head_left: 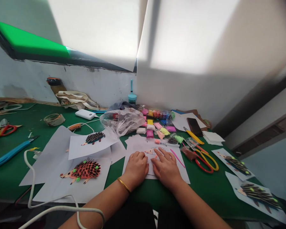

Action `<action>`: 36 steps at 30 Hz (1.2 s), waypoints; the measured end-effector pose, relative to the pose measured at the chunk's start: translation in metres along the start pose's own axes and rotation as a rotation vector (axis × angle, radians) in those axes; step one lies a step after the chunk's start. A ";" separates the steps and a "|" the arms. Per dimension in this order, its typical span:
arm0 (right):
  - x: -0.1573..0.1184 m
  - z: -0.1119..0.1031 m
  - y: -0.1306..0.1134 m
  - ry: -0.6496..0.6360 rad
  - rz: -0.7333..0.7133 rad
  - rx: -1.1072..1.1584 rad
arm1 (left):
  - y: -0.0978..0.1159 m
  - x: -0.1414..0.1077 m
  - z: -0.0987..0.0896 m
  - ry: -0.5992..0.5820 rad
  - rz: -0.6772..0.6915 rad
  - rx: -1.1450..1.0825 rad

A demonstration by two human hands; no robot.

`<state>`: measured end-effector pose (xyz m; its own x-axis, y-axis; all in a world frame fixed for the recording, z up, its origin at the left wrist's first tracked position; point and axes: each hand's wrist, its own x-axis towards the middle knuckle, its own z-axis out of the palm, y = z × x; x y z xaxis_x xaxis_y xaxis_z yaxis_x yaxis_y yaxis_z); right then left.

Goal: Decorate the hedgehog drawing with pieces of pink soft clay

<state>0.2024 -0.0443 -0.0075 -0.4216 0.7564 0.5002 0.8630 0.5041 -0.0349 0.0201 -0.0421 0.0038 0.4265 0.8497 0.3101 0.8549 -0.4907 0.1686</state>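
A white sheet of paper (182,173) lies in front of me with a hedgehog drawing (148,151) whose pointed face is filled with pale pink. On the sheet's left part rests my left hand (136,166), its fingers curled in; whatever may be under them is hidden. My right hand (166,165) lies over the drawing's body, fingers stretched out and touching the paper. A small orange-pink piece shows by its fingertips. Beyond the hands are a pink lump of clay (157,142), a white pen (173,144) and a pink strip (177,158).
Several clay packets (150,127) and a plastic bag (124,122) sit behind the sheet. Scissors (206,160), a yellow cutter (193,135) and a phone (194,126) lie right. Finished hedgehog pictures (82,170) flank me; a white cable (33,178) loops at left.
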 end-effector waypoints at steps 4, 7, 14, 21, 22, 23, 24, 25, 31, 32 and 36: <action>0.000 0.000 0.001 0.003 0.014 0.018 | 0.000 0.000 -0.001 0.005 0.000 -0.006; 0.000 -0.001 0.001 0.017 0.013 0.024 | 0.000 -0.001 -0.001 0.001 -0.002 -0.004; 0.001 -0.001 -0.001 -0.019 0.007 0.039 | 0.000 -0.001 0.001 0.010 0.006 -0.010; 0.001 0.000 0.000 -0.054 0.042 0.024 | 0.001 -0.001 -0.003 0.003 0.008 0.002; 0.001 0.000 0.000 -0.050 0.043 0.024 | 0.001 -0.001 -0.003 0.002 0.008 0.003; 0.001 -0.001 0.000 -0.047 0.042 0.024 | 0.001 -0.001 -0.003 0.003 0.007 0.003; 0.001 -0.001 0.000 -0.044 0.039 0.025 | 0.001 -0.001 -0.003 0.005 0.007 0.003; 0.001 -0.002 -0.001 -0.042 0.033 0.029 | 0.001 -0.001 -0.003 0.008 0.007 0.001; 0.001 -0.002 -0.002 -0.050 0.013 0.057 | 0.000 -0.001 -0.002 0.012 0.014 -0.015; 0.001 -0.002 -0.002 -0.056 0.011 0.057 | 0.000 -0.001 -0.002 0.009 0.015 -0.015; 0.001 -0.002 -0.002 -0.063 0.007 0.065 | 0.000 0.000 -0.003 0.007 0.022 -0.007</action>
<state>0.2005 -0.0451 -0.0050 -0.4342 0.7835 0.4446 0.8469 0.5232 -0.0949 0.0189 -0.0430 0.0063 0.4430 0.8373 0.3204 0.8433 -0.5105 0.1679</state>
